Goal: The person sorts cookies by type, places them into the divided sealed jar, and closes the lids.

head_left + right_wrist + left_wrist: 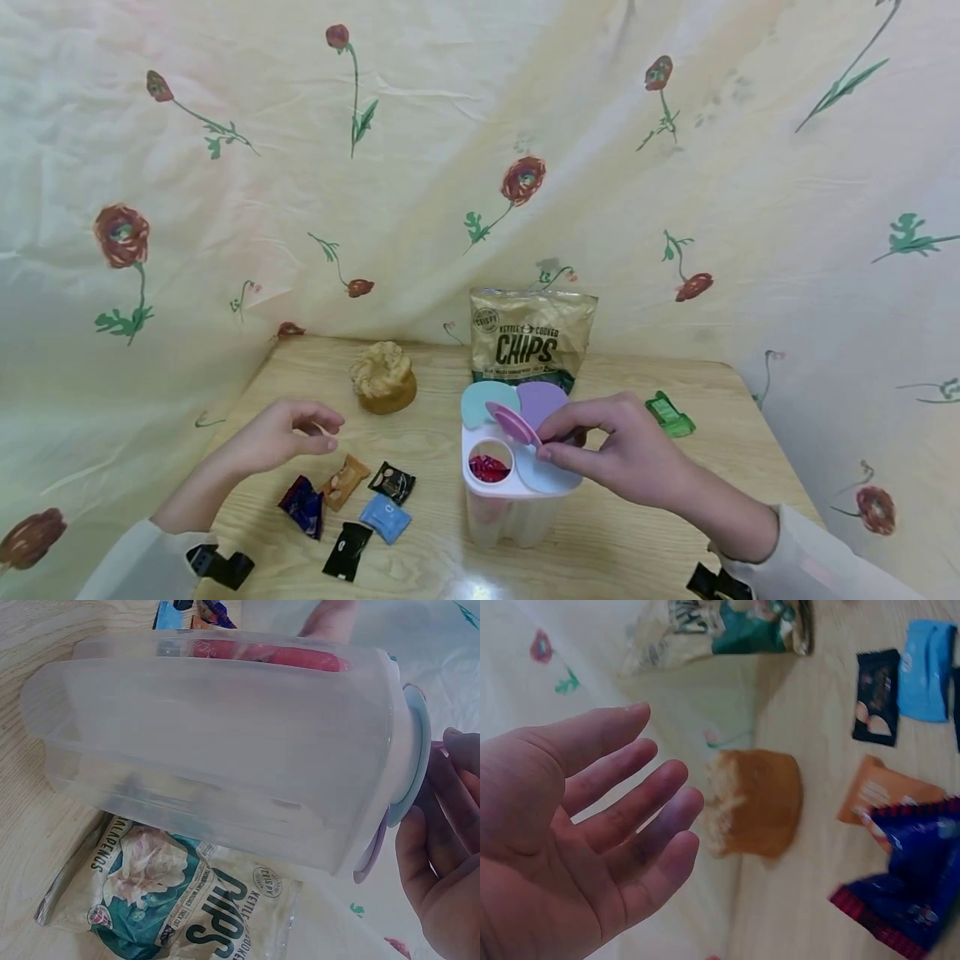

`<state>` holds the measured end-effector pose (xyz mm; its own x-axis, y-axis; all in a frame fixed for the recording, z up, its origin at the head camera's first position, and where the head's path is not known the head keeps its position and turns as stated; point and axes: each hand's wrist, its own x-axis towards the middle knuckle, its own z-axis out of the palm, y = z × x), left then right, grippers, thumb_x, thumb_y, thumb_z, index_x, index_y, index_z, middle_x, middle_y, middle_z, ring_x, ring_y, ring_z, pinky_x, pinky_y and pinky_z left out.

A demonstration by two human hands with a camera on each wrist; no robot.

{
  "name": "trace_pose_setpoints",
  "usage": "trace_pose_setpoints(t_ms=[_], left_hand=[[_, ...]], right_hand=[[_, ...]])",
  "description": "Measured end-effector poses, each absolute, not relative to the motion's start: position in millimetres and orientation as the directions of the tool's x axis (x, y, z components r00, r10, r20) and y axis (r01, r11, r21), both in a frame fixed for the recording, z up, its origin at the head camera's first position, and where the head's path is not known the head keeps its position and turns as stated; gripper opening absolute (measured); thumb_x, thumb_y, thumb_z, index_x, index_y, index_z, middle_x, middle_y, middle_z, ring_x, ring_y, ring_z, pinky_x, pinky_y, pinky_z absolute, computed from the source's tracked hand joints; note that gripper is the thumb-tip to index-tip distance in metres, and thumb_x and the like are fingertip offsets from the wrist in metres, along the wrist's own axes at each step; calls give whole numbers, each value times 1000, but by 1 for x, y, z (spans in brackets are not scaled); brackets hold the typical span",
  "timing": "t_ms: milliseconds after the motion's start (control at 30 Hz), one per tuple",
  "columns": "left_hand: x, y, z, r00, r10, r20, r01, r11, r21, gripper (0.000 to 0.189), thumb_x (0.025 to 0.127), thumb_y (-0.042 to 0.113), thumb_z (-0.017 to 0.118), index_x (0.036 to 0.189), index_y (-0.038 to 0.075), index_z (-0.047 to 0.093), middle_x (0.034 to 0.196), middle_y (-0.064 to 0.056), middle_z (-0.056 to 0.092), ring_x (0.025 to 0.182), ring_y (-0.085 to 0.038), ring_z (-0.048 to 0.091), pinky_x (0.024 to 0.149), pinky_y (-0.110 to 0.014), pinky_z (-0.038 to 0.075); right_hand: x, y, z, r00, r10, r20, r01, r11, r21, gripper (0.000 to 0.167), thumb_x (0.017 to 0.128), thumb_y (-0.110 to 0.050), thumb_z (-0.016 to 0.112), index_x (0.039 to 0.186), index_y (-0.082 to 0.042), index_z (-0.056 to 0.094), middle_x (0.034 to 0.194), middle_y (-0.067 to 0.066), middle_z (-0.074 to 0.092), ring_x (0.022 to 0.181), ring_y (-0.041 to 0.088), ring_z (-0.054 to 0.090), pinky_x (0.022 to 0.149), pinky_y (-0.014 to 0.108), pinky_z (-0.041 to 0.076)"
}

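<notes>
Nearest on the desk (675,521), five small packets (386,518) lay close to the left hand (279,433), which hovered holding nothing, fingers loosely bent. Farther right stood a translucent container (517,512), between the hands. The right hand (626,450), well apart from the left, pinched the pink lid (513,422) between thumb and fingers, the lid tilted up beside a round opening with a red packet (489,469) inside. Behind: a brown bun (384,379), the chips bag (528,337) upright, then a flowered cloth (420,208). The right wrist view showed a long stretch of red through the container's wall; only the head view caught a green packet (670,415), off right.
</notes>
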<state>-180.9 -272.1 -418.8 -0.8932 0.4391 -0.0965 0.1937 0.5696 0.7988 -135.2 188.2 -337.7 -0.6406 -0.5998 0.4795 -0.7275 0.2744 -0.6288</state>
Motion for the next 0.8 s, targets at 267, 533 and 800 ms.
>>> trace_pose_setpoints(t_ms=[267, 533, 800], left_hand=[[-181, -297, -462, -887, 429, -170, 128, 583, 802, 43, 94, 20, 75, 127, -5, 65, 118, -23, 68, 102, -27, 65, 77, -28, 57], [-168, -325, -496, -858, 432, -277, 16, 562, 827, 53, 92, 13, 76, 135, -12, 56, 123, -28, 63, 107, -36, 65, 81, -41, 57], [-159, -335, -512, -849, 444, -286, 26, 576, 817, 59, 85, 13, 83, 132, -11, 58, 126, -24, 64, 111, -32, 61, 87, -27, 51]], right_hand=[[-135, 189, -338, -641, -597, 482, -727, 272, -631, 16, 87, -5, 82, 98, -16, 79, 89, -6, 77, 73, 5, 69, 64, 23, 56], [-134, 188, -341, -646, -591, 484, -725, 277, -631, 15, 87, -7, 82, 98, -17, 80, 89, -7, 77, 74, 5, 69, 64, 23, 56], [-133, 189, -340, -651, -583, 486, -722, 279, -633, 15, 87, -7, 82, 98, -16, 80, 89, -7, 77, 74, 5, 69, 64, 23, 56]])
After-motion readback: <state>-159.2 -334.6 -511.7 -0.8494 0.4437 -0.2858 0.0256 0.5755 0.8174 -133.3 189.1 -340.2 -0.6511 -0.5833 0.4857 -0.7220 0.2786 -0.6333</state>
